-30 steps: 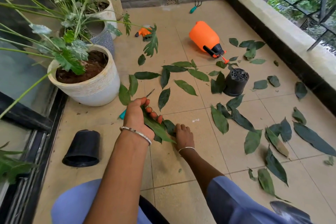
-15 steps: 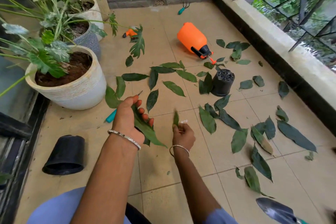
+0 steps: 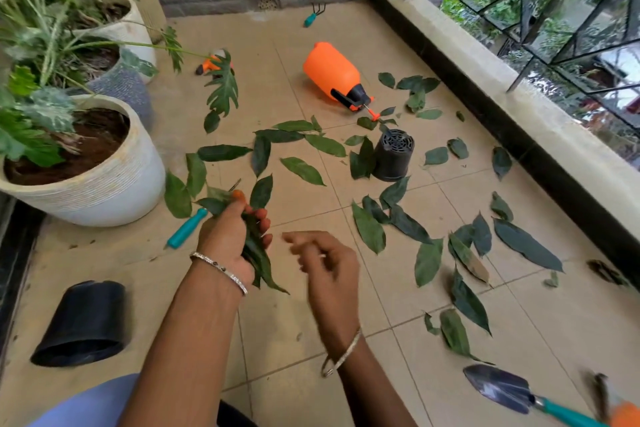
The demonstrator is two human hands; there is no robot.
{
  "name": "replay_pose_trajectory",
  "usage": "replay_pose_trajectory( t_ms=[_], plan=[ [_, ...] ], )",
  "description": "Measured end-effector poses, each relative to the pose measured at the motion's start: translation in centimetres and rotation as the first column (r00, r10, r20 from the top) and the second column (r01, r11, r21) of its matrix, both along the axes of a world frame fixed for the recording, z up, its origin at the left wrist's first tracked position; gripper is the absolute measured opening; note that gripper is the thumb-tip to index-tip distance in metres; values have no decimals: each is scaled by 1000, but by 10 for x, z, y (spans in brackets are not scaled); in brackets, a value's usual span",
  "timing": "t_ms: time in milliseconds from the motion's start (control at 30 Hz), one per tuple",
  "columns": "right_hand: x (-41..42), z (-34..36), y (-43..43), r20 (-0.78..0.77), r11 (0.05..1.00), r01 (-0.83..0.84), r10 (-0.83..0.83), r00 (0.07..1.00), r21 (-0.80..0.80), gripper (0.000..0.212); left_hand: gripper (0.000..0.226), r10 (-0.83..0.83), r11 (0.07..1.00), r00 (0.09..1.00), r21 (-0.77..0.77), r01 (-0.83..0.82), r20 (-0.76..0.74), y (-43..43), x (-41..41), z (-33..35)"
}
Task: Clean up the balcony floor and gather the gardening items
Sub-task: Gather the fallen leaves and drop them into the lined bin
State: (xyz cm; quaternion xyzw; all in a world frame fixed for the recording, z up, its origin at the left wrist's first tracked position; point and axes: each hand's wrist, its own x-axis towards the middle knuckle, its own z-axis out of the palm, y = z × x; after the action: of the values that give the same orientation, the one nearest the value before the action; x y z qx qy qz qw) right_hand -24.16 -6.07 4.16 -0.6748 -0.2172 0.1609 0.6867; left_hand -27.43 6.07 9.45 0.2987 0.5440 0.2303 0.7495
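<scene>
My left hand grips a bunch of green leaves above the tiled floor. Just right of it hovers my right hand, blurred, fingers loosely spread and holding nothing. Several loose leaves lie scattered over the tiles ahead and to the right. An orange sprayer lies on its side further back. A small black pot stands upside down among the leaves. A teal-handled tool lies by my left hand. A trowel lies at the bottom right.
White planters with plants line the left side. A black pot lies tipped at the lower left. A teal hand rake rests near the brick wall, orange pruners beside the planters. A low ledge with a railing bounds the right.
My right hand passed a small leaf to the bunch in my left hand and now comes away empty. The camera has tilted slightly, showing the trowel at the bottom right.
</scene>
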Motion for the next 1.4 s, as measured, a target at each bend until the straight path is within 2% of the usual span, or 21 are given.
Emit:
replay_pose_trajectory(
  t_ms=[33,100,167,200,233,300,400,467,533,633,700,767,833,900,967,1000,1067,1167,1300,1400],
  plan=[
    [15,-19,-6,-31,995,94,-96,995,-41,24,32,20,1000,1000,-23,-20,17,1,1,-1],
    [54,-72,-17,88,916,254,-238,967,-312,20,31,30,998,998,-49,-27,47,0,2,-1],
    [95,-124,-28,193,705,255,-168,967,-662,23,29,22,998,997,-52,-19,72,-2,2,-1],
    [113,-147,-32,173,588,187,-81,982,-787,32,29,18,999,998,-45,-15,66,-2,2,0],
    [127,-163,-35,129,495,112,0,992,-862,41,28,15,999,999,-39,-13,50,-1,2,0],
    [145,-181,-39,51,379,-2,131,990,-925,50,28,3,999,999,-46,-1,44,0,1,3],
    [154,-197,-39,102,292,23,258,961,-956,49,31,-13,996,996,-89,21,87,2,-3,7],
    [152,-205,-38,214,311,123,279,936,-942,44,33,0,994,993,-111,13,120,3,-5,8],
    [146,-208,-37,316,369,211,252,915,-905,34,35,13,993,991,-120,3,131,4,-6,7],
    [141,-208,-40,389,389,268,275,879,-882,22,36,6,993,992,-117,9,129,4,-5,6],
    [135,-203,-44,386,417,265,240,891,-869,20,35,-4,993,991,-117,19,131,3,-4,6],
    [125,-195,-47,332,518,235,102,938,-822,15,33,-7,993,992,-116,22,128,2,-5,5],
    [108,-178,-46,261,656,258,-95,961,-710,8,31,-16,993,993,-110,29,118,3,-5,4],
    [86,-149,-40,102,793,307,-299,949,-527,21,28,-31,994,995,-101,41,97,4,-6,4],
    [65,-114,-31,-97,900,321,-363,927,-295,28,27,-77,993,994,-89,84,81,4,-5,5],
    [55,-94,-26,-183,933,308,-341,922,-184,28,26,-111,990,991,-83,117,71,2,-4,6],
    [37,-56,-15,-263,968,252,-245,933,-9,25,25,-175,982,984,-58,177,35,-1,-3,8],
    [13,-9,-2,-250,980,147,-110,962,134,23,32,-244,969,970,39,244,4,-1,-2,12],
    [-10,22,16,-113,993,-40,53,992,115,22,44,-300,949,952,118,291,65,3,-9,22],
    [-16,24,26,40,976,-215,214,976,30,21,31,-167,983,986,82,166,13,15,-19,22]
  ],
)
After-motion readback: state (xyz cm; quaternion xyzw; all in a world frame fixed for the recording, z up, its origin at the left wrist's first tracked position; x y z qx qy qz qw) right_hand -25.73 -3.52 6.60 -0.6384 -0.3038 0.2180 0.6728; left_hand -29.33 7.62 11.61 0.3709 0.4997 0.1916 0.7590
